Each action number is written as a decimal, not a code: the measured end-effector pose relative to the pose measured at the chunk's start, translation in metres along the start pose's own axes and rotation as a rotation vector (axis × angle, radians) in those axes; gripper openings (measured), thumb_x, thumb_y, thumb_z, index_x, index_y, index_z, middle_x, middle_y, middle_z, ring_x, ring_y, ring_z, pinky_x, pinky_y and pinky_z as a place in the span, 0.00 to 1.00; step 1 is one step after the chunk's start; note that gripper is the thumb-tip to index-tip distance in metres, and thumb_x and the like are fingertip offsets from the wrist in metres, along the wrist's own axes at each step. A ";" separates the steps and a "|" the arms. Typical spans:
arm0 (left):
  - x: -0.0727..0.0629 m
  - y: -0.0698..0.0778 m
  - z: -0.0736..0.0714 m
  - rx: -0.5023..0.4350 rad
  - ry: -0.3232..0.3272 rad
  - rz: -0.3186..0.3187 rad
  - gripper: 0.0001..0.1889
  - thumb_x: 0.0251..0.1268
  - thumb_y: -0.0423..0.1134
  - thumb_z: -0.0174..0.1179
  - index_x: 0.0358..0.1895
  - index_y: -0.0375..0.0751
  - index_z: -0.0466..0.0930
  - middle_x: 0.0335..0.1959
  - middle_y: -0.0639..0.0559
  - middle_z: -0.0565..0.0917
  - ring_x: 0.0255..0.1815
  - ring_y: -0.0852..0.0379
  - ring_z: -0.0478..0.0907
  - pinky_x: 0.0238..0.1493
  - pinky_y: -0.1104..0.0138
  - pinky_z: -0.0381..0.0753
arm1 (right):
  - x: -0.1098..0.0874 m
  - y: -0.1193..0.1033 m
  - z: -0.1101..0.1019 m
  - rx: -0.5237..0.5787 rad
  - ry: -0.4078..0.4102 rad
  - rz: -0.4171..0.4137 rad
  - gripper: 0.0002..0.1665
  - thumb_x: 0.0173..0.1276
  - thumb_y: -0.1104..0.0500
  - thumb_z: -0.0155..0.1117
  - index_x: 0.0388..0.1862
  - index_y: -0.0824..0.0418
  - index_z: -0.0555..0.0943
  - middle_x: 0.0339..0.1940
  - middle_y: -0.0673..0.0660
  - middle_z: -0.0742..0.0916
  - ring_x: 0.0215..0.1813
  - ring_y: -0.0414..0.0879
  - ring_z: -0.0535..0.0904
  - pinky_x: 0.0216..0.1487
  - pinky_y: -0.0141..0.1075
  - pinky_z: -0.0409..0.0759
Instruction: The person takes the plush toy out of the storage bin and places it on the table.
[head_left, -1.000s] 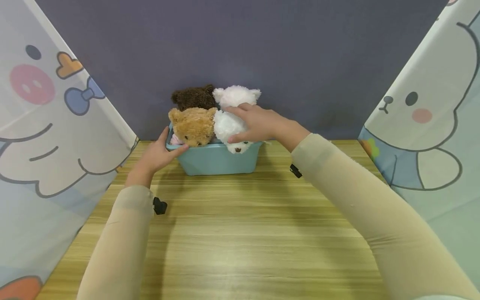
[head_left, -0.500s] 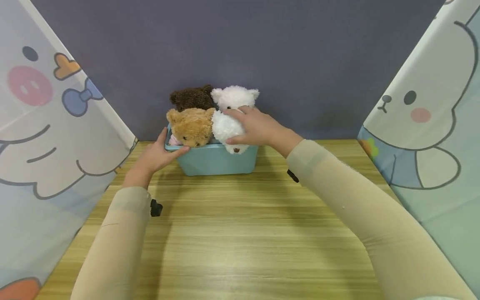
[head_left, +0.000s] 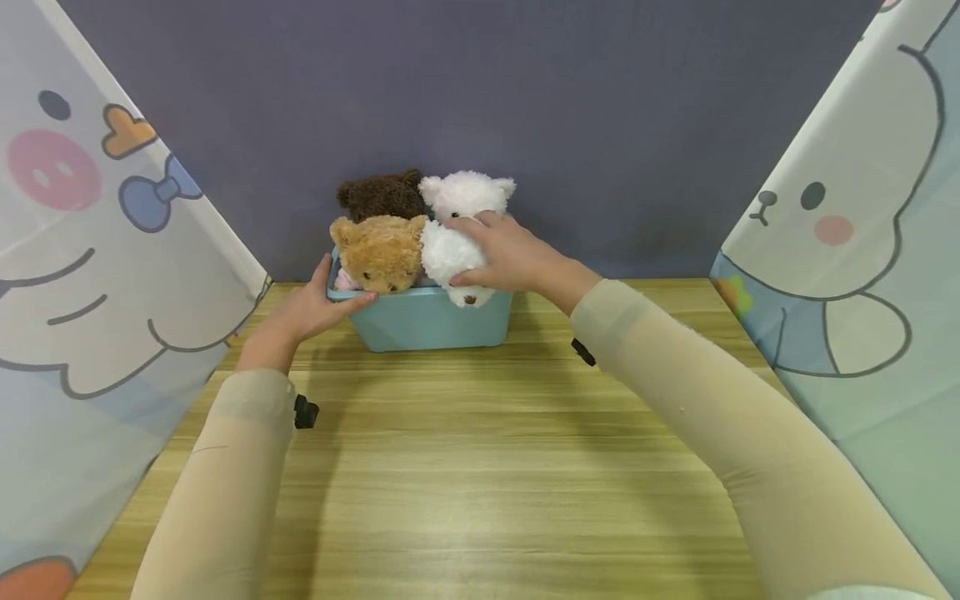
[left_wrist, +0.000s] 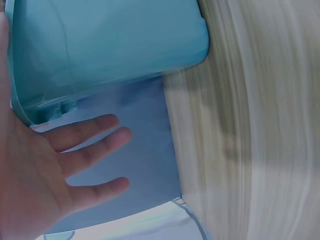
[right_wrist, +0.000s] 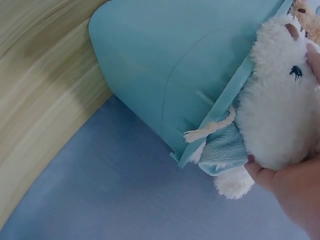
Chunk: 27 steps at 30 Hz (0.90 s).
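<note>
A light blue plastic bin [head_left: 431, 325] stands against the back wall, packed with plush bears. Its front row holds a tan teddy bear [head_left: 378, 250] and a white teddy bear [head_left: 448, 252], whose head leans over the front rim. My right hand [head_left: 516, 257] grips that white head, thumb at one side and fingers across the top. In the right wrist view, light blue cloth shows below the bear's head. My left hand [head_left: 306, 312] is at the bin's left end, thumb along the front rim. The left wrist view has its other fingers [left_wrist: 95, 152] straight and spread beside the bin.
Behind the front row sit a dark brown bear [head_left: 382, 196] and another white bear [head_left: 467, 193]. A whitish cord [right_wrist: 207, 131] hangs over the bin's rim. The wooden table [head_left: 487, 467] lies between a dark back wall [head_left: 637, 150] and cartoon-printed side panels.
The head view has shifted slightly, moving the scene a little left. The right hand has settled slightly on the white bear's head, uncovering more of the back white bear's face. The left hand stays at the bin.
</note>
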<state>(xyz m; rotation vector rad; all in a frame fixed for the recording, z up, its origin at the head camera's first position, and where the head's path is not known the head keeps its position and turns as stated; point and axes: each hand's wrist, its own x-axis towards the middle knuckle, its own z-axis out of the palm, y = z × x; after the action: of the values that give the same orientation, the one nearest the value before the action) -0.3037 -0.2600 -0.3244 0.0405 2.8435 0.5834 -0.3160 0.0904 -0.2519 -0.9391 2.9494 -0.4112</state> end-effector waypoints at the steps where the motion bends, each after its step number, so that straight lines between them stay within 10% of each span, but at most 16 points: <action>1: 0.000 0.000 -0.001 0.002 -0.011 -0.001 0.70 0.59 0.91 0.43 0.81 0.55 0.05 0.81 0.16 0.55 0.67 0.18 0.76 0.58 0.32 0.80 | 0.001 0.001 0.000 0.016 0.004 -0.007 0.55 0.73 0.32 0.69 0.90 0.41 0.53 0.87 0.62 0.63 0.86 0.64 0.61 0.81 0.63 0.67; 27: -0.001 0.003 -0.009 0.044 -0.083 -0.010 0.71 0.58 0.91 0.41 0.82 0.52 0.06 0.82 0.15 0.49 0.66 0.17 0.76 0.57 0.32 0.80 | -0.039 0.010 -0.042 0.216 0.265 0.034 0.47 0.67 0.47 0.80 0.82 0.39 0.69 0.78 0.49 0.76 0.76 0.51 0.73 0.74 0.55 0.75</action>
<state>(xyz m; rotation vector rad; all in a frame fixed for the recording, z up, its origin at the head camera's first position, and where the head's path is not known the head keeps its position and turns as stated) -0.3053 -0.2610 -0.3155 0.0562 2.7742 0.5045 -0.2940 0.1310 -0.2162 -0.8682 3.0574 -0.8974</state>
